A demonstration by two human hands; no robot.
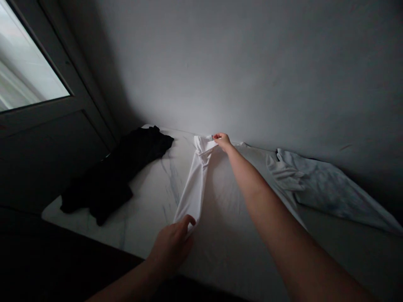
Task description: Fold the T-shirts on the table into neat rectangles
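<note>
A white garment (226, 201) lies spread over the table, its left part drawn into a narrow folded strip. At the near end of that strip, my left hand (174, 239) is closed on the cloth between thumb and fingers. My right hand (223, 141) reaches to the far end by the wall and pinches the white fabric near a bunched bit of it. The lower edge of the garment is dim and partly hidden by my right forearm.
Black clothing (126, 167) lies heaped on the left of the marbled table (157, 180). A grey garment (330, 188) rests at the right. Behind stands a wall (236, 75), with a glazed door (56, 113) at the left.
</note>
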